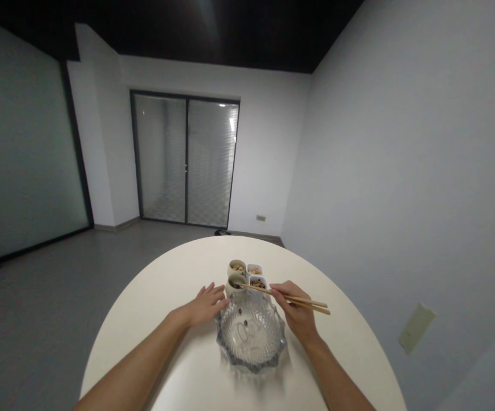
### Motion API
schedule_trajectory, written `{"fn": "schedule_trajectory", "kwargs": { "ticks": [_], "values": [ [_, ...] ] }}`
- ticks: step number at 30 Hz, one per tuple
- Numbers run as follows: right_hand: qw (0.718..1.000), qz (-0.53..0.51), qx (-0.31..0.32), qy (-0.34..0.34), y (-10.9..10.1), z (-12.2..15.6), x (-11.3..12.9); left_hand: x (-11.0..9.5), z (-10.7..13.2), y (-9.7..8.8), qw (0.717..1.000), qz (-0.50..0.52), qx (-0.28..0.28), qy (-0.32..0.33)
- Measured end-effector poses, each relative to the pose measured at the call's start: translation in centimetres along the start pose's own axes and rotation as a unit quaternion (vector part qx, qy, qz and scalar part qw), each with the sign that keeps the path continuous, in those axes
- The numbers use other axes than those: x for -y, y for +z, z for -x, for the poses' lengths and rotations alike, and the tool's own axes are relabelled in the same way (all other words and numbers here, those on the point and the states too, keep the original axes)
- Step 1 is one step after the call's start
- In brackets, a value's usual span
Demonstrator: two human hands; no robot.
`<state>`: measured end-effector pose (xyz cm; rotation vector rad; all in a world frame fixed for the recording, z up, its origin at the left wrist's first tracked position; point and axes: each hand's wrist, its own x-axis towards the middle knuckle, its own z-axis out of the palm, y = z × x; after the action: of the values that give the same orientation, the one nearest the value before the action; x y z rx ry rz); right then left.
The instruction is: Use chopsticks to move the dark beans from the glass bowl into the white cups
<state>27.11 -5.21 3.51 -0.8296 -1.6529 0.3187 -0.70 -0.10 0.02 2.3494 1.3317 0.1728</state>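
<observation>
My right hand (pixel 296 311) grips a pair of wooden chopsticks (pixel 309 302). Their tips reach left over the nearer round cup (pixel 232 291), which has dark bits inside. Whether the tips pinch anything is too small to tell. My left hand (pixel 207 305) lies palm down with its fingers apart, its fingertips close to that cup and the left rim of a clear glass bowl (pixel 254 366). In the bowl are a couple of small dark pieces (pixel 246 323).
Behind the nearer cup stands another round cup (pixel 231 269) with pale pieces. To their right are two small white dishes, the far one (pixel 255 266) and the near one (pixel 264 281), both holding food bits. Everything stands on a round white table (pixel 157 291), beside a wall (pixel 384 188).
</observation>
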Motion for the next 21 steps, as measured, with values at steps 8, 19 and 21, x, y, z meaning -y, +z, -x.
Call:
{"fn": "schedule_trajectory", "kwargs": {
  "ticks": [8,19,21],
  "values": [
    [0.999,0.008,0.031,0.031,0.5,0.1,-0.7,0.2,-0.2,0.2,1.0,0.006,0.001,-0.005],
    [0.992,0.041,0.072,0.098,-1.1,0.1,0.2,0.5,-0.4,0.3,1.0,0.003,-0.003,-0.001],
    [0.989,0.043,0.092,0.104,-1.0,0.2,0.1,0.5,-0.5,0.4,1.0,0.002,-0.004,0.0]
  ]
}}
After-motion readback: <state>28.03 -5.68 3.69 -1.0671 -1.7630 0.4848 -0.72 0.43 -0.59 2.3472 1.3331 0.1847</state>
